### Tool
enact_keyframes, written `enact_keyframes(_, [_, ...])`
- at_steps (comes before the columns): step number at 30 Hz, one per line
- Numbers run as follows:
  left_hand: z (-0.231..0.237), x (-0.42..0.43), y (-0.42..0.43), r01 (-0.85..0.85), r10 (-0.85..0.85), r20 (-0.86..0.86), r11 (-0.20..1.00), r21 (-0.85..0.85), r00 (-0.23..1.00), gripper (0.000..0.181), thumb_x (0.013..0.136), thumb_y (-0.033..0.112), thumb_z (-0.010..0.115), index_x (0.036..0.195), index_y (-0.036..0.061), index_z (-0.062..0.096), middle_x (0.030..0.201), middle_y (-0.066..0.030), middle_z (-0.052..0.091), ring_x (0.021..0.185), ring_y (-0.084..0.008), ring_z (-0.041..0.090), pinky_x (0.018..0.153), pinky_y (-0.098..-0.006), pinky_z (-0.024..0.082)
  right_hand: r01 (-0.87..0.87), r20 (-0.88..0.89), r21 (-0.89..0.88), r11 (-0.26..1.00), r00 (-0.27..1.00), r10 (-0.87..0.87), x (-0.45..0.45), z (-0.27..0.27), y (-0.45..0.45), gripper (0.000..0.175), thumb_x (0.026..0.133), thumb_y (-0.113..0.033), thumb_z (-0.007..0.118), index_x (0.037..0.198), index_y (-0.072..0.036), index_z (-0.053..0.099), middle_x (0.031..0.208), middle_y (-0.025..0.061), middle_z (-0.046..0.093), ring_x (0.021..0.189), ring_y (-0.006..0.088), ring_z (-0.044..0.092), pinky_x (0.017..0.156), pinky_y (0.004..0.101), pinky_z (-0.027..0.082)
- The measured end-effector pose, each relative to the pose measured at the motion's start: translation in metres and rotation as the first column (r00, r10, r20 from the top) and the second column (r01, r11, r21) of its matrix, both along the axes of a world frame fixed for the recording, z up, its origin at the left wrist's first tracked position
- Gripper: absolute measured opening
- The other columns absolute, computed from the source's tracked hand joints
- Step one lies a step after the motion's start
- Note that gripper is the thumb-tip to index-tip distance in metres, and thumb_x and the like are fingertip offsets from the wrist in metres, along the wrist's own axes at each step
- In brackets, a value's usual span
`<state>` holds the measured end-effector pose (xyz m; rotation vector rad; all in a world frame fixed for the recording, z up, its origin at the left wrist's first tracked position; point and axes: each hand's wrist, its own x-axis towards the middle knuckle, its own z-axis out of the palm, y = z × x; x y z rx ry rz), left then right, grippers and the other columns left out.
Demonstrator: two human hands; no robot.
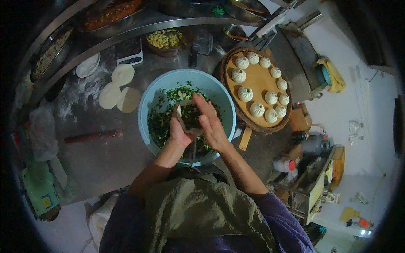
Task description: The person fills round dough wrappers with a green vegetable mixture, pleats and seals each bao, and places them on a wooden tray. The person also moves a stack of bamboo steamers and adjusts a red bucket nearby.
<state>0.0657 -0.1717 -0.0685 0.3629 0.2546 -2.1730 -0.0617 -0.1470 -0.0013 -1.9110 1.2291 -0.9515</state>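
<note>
Over a light blue plastic basin (144, 126) of chopped green filling (159, 129), my left hand (181, 128) cups a round dough wrapper (179, 117) with dark green filling in it. My right hand (210, 125) is at the wrapper's right side, fingers extended and close together; whether it touches the dough I cannot tell. Several pleated buns (245, 94) sit spaced out on a round steamer tray (253, 77) to the right of the basin. Left of the basin lie three flat dough wrappers (109, 95), their edges meeting.
A rolling pin (93, 136) lies on the floured worktop (104, 161) at left, with a bowl of flour (88, 65) above it. Behind the basin stand a bowl of yellow-green filling (164, 39) and a metal shelf edge (164, 23). A wooden strip (245, 139) sticks out below the steamer.
</note>
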Motion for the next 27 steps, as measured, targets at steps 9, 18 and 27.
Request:
enact_keyframes(9, [-0.001, 0.001, -0.002, -0.074, 0.068, -0.089, 0.995, -0.061, 0.994, 0.062, 0.099, 0.056, 0.035, 0.133, 0.0071, 0.053, 0.131, -0.0171, 0.059, 0.117, -0.0374, 0.058, 0.096, -0.061, 0.047, 0.169, 0.342, 0.653, 0.738, 0.804, -0.486, -0.048, -0.028, -0.015, 0.03, 0.097, -0.03, 0.063, 0.105, -0.001, 0.068, 0.078, 0.0017, 0.063, 0.073, 0.0115, 0.06, 0.07, 0.0282, 0.048])
enact_keyframes(18, [-0.011, 0.003, -0.003, 0.082, -0.074, 0.084, 0.992, -0.098, 0.994, 0.046, 0.097, 0.046, 0.046, 0.116, 0.0069, 0.06, 0.112, -0.0145, 0.065, 0.102, -0.0341, 0.063, 0.083, -0.052, 0.054, 0.144, 0.208, 0.413, 0.899, 0.946, -0.247, -0.064, -0.053, -0.018, 0.008, 0.09, -0.001, 0.066, 0.094, 0.002, 0.072, 0.096, 0.0097, 0.072, 0.089, 0.0179, 0.067, 0.081, 0.0344, 0.054])
enact_keyframes(27, [-0.061, 0.007, -0.011, 0.25, -0.217, 0.281, 0.964, -0.087, 0.935, 0.048, 0.099, 0.049, 0.051, 0.13, 0.0131, 0.052, 0.12, -0.011, 0.06, 0.106, -0.0323, 0.06, 0.09, -0.0517, 0.05, 0.105, 0.365, 0.7, 0.707, 0.798, -0.48, -0.052, -0.072, -0.023, 0.017, 0.091, -0.013, 0.071, 0.102, 0.0, 0.072, 0.097, 0.0068, 0.072, 0.084, 0.0116, 0.063, 0.077, 0.0294, 0.052])
